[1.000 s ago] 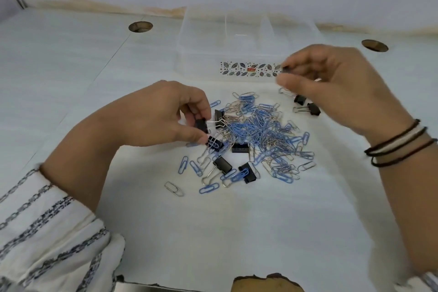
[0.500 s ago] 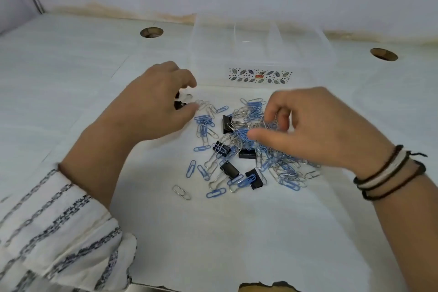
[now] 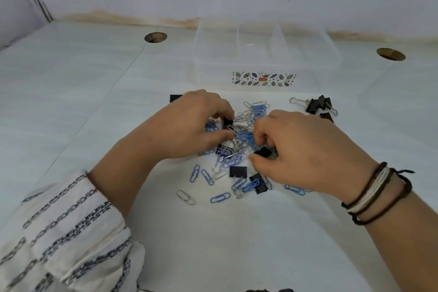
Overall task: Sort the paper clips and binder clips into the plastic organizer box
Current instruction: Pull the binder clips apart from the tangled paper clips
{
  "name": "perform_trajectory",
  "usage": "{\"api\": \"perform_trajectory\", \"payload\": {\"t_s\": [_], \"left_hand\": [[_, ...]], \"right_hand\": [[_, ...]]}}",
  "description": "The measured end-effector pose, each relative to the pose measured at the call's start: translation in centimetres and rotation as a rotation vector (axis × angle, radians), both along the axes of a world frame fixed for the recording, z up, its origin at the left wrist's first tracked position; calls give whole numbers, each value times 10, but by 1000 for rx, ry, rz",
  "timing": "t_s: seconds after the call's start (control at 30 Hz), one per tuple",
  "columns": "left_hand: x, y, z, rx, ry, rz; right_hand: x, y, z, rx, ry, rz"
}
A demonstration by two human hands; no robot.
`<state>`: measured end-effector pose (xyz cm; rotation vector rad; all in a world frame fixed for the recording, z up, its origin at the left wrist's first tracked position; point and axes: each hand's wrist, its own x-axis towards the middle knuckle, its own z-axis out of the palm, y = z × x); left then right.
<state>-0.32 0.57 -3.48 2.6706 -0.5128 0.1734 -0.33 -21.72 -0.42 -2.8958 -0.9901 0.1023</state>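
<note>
Both our hands have come back down into the pile [image 3: 239,140]. The left hand [image 3: 189,125] pinches a black binder clip [image 3: 228,123], the right hand [image 3: 296,149] another [image 3: 262,152]. Smooth, wiry paper clips [image 3: 258,108] tangle; the clear plastic organizer box [image 3: 265,64] sits far, seemingly empty.

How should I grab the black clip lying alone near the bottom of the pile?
Pinch the black binder clip by its two short side edges, coming straight down from above. It lies flat and clear of the tangle, with bare table on its left; its wire handles trail toward you.
</note>
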Motion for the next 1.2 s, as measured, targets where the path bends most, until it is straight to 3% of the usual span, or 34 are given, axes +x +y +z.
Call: {"api": "perform_trajectory", "payload": {"t_s": [0.37,0.6,0.7,0.8,0.97,1.07,1.2], "left_hand": [[-2,8,14,-218,-159,103],[2,23,6,-35,-102,389],[3,25,4,36,-102,418],[0,19,11,-88,-149,312],[-12,-2,14,-148,102,-25],[-13,-17,8,-282,73,-40],[-13,-34,4,-527,128,-4]], "right_hand": [[2,-10,3,35,75,27],[11,-17,0,122,37,36],[15,-21,4,211,44,7],[23,-31,14,348,47,-98],[47,-55,16,496,102,-257],[46,-51,12,672,219,-187],[36,-32,7,750,256,-36]]}}
